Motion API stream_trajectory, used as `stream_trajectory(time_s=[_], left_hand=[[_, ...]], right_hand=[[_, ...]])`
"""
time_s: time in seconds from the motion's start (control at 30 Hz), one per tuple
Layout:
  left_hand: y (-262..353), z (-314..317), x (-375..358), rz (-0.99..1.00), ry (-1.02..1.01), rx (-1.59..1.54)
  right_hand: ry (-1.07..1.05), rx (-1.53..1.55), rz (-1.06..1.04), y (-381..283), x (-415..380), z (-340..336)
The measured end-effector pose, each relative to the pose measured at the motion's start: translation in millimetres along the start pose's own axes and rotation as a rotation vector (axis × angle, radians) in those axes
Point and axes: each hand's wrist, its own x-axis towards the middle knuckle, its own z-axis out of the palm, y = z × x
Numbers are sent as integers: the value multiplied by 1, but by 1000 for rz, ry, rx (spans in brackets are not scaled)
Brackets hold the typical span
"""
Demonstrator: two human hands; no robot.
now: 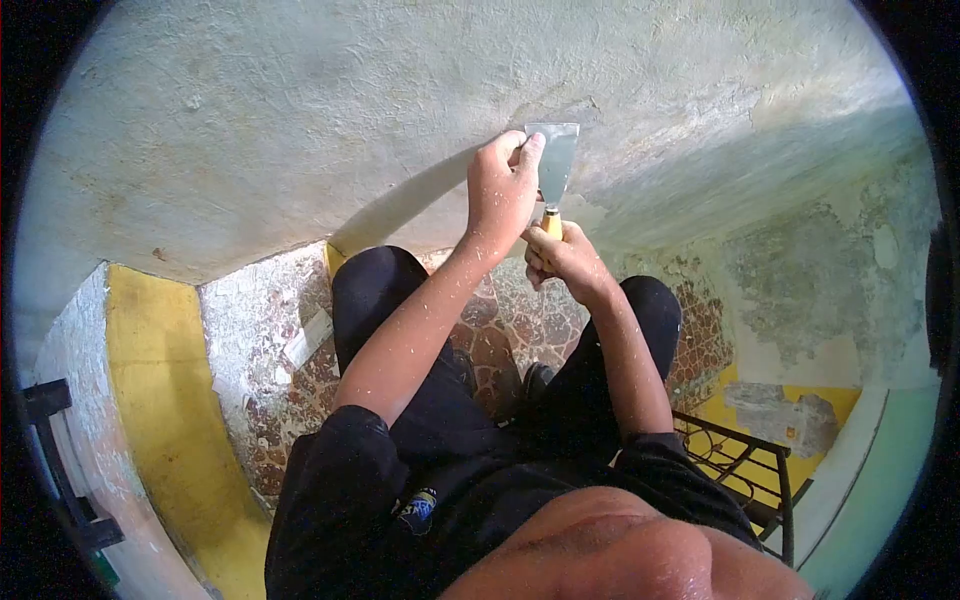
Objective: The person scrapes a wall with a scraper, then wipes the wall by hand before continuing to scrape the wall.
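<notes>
A putty knife (560, 165) with a broad metal blade and a yellow handle is held up against the rough, pale wall (330, 110). Its blade edge is at the wall, beside a cracked patch of paint. My right hand (568, 258) is closed around the handle. My left hand (505, 185) pinches the blade's left side, with the thumb lying on the metal and the other fingers partly hidden behind it. Pale flecks dot both forearms.
Paint flakes and debris litter the patterned floor (490, 320) between and beside my knees. A yellow band (160, 370) runs along the left side. At lower right stands a black metal rack (745, 460). The right wall (800, 280) is patchy, with bare grey areas.
</notes>
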Motion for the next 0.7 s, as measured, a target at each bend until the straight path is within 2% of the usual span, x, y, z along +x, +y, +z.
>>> stream_trajectory(time_s=[0.13, 0.23, 0.3, 0.4, 0.47, 0.53, 0.6, 0.63, 0.67, 0.7], left_hand=[[6, 1, -2, 65, 7, 52], [6, 4, -3, 134, 85, -52], [11, 1, -5, 172, 88, 119], [12, 1, -4, 201, 117, 83], [17, 2, -8, 190, 142, 64], [19, 2, -9, 177, 163, 44], [15, 2, -7, 125, 133, -36], [12, 2, -5, 129, 137, -36], [11, 1, -4, 170, 150, 17], [10, 1, -3, 212, 164, 72]], right_hand=[[86, 79, -77, 0, 2, 3], [126, 112, -144, 4, 6, 6], [175, 69, -188, 3, 4, 14], [221, 56, -235, -1, -1, 26], [322, 136, -387, 1, -3, 38], [317, 143, -433, 6, -5, 42], [436, 0, -640, 3, -8, 51], [393, -58, -542, 5, -10, 44], [389, -60, -545, 8, -5, 43], [381, -90, -636, 12, 1, 42]])
